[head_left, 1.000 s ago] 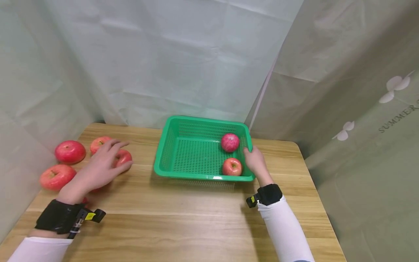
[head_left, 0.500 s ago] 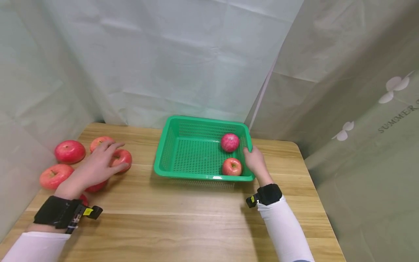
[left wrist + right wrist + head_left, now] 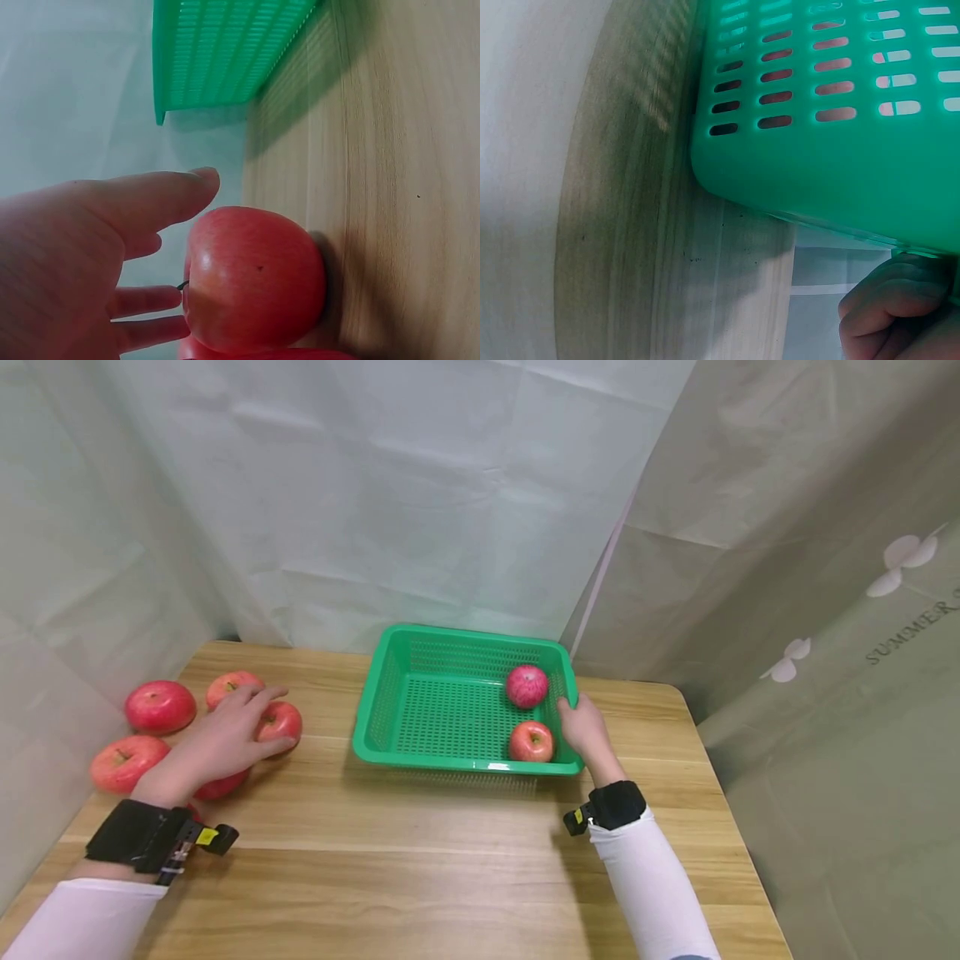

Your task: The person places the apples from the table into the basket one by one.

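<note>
My left hand hovers over a red apple, its fingers spread and the thumb extended along the near side. In the left wrist view, the thumb is apart from that apple, and the fingers lie by its stem end; whether they touch it I cannot tell. My right hand grips the right rim of a green plastic basket, thumb over the edge and fingers curled outside, as the right wrist view shows. Inside the basket, toward its right side, are a dark red apple and a lighter red apple.
More apples cluster around my left hand: one at the far left, one nearer, one behind the fingers, and others partly hidden under the hand and wrist. The wooden table meets hanging pale sheets at the back and sides.
My left hand has shifted slightly left and settled over the apple, its thumb drawn back a little. The right hand, the basket and the apples in it have stayed put.
</note>
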The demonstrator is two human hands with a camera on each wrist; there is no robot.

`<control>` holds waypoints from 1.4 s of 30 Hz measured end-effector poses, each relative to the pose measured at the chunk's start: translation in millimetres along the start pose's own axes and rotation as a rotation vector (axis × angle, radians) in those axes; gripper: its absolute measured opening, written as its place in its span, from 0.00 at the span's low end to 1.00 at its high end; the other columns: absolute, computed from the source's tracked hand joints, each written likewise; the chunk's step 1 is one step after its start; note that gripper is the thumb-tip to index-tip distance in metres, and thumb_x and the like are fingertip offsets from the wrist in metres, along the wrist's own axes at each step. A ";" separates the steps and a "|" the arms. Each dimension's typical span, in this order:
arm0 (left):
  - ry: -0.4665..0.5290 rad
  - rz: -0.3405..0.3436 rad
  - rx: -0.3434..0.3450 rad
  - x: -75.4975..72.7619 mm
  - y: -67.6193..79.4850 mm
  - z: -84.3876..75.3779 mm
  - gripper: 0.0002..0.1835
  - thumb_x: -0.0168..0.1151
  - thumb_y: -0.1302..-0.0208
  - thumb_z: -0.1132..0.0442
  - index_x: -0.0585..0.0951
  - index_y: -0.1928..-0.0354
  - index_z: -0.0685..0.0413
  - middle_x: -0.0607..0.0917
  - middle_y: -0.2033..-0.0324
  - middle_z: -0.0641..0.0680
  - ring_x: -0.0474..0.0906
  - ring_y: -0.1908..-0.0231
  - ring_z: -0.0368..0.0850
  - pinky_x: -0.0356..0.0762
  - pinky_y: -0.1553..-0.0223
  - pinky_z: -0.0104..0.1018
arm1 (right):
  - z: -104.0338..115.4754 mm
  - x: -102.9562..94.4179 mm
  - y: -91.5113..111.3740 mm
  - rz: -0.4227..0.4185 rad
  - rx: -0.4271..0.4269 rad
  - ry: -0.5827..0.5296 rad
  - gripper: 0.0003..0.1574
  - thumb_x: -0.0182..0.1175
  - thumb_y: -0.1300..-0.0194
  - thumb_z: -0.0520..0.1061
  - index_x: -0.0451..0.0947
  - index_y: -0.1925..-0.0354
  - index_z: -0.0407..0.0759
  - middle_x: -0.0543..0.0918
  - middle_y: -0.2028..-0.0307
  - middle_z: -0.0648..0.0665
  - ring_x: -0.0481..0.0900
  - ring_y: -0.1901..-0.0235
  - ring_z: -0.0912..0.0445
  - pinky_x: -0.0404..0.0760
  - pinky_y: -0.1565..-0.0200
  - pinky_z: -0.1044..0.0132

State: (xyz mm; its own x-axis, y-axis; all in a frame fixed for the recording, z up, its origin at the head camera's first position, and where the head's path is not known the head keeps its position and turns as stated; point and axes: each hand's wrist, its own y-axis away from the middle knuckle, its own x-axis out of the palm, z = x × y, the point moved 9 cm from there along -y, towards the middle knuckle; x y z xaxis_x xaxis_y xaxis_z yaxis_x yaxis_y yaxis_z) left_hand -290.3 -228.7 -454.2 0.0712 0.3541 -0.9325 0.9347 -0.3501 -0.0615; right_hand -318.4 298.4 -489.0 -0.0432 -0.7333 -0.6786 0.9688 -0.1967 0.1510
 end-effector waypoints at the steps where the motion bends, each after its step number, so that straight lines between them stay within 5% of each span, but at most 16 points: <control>1: 0.001 0.004 -0.002 0.7 -0.3 0.7 0.48 0.76 0.33 0.46 0.65 0.23 0.66 0.67 0.34 0.76 0.67 0.36 0.76 0.72 0.44 0.79 | -0.4 0.3 -0.2 0.001 0.000 0.000 0.32 0.43 0.15 0.56 0.70 0.35 0.30 0.79 0.42 0.30 0.78 0.44 0.39 0.79 0.44 0.43; 42: 0.038 0.107 -0.034 22.4 -25.5 8.9 0.47 0.82 0.41 0.52 0.69 0.27 0.69 0.71 0.39 0.79 0.75 0.44 0.75 0.78 0.48 0.75 | -2.2 0.8 -1.4 -0.004 -0.003 -0.010 0.30 0.43 0.15 0.56 0.71 0.38 0.31 0.80 0.45 0.31 0.78 0.47 0.40 0.80 0.46 0.44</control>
State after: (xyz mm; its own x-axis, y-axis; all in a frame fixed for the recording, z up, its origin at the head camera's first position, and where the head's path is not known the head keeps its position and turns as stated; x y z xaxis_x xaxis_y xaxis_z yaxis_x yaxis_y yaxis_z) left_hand -315.6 -219.6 -476.7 0.1833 0.3490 -0.9190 0.9322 -0.3584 0.0498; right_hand -319.2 299.5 -491.3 -0.0496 -0.7387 -0.6722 0.9692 -0.1980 0.1461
